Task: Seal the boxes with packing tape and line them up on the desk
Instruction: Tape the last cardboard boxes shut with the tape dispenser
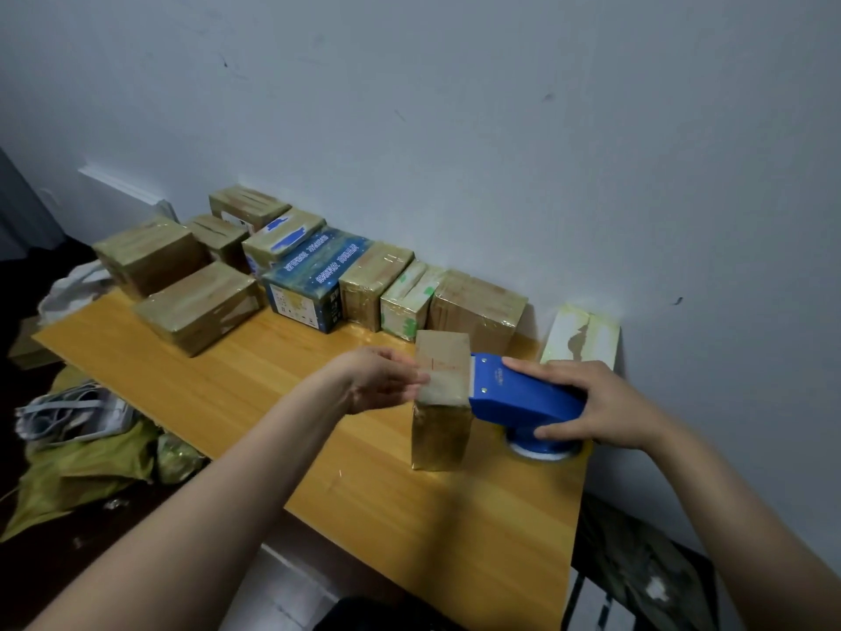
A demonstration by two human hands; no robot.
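Note:
A small tape-wrapped cardboard box (440,430) stands upright near the middle of the wooden desk (255,403). My left hand (380,380) presses against its upper left side, fingers on the box. My right hand (587,403) grips a blue tape dispenser (514,393), whose front edge rests on the right edge of the box top. Several sealed boxes (377,284) stand in a row along the wall, among them a dark blue printed box (314,275).
A pale box (582,334) sits at the wall to the right of the row. Yellow-green bags (86,466) and a white item lie on the floor left of the desk. The desk's near and right edges are close to my arms.

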